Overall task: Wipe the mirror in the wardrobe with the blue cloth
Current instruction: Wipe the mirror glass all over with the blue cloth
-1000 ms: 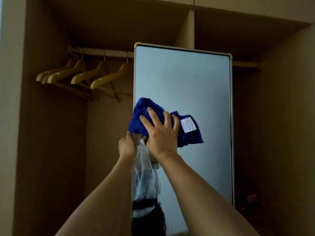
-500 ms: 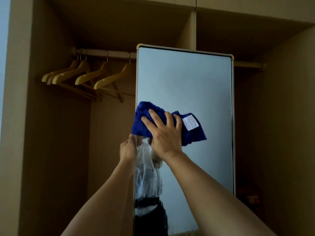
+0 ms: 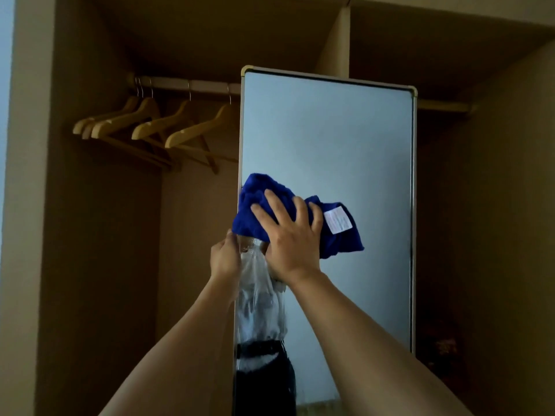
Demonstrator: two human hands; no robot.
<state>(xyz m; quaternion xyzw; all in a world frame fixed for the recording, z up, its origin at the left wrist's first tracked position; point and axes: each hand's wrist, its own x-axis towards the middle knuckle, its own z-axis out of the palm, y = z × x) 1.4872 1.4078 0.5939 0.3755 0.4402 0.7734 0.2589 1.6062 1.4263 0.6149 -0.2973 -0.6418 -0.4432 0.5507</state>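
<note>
Head view shows the right hand (image 3: pixel 292 235) lying flat with spread fingers on the blue cloth (image 3: pixel 270 211), pressing it against the mirror (image 3: pixel 330 139) near the glass's left edge, a little below mid-frame. Compared with the frame a second ago, hand and cloth sit at almost the same spot on the glass, with the cloth's white label (image 3: pixel 338 219) still showing to the right of the fingers; the whole scene has only slid slightly right and down in the picture. The left hand (image 3: pixel 225 256) stays at the mirror's left frame edge just under the cloth, fingers wrapped round that edge as before. Wooden hangers (image 3: pixel 156 127) hang on the rail (image 3: pixel 186 85) in the upper left of the frame, inside the wardrobe (image 3: pixel 90 235).
</note>
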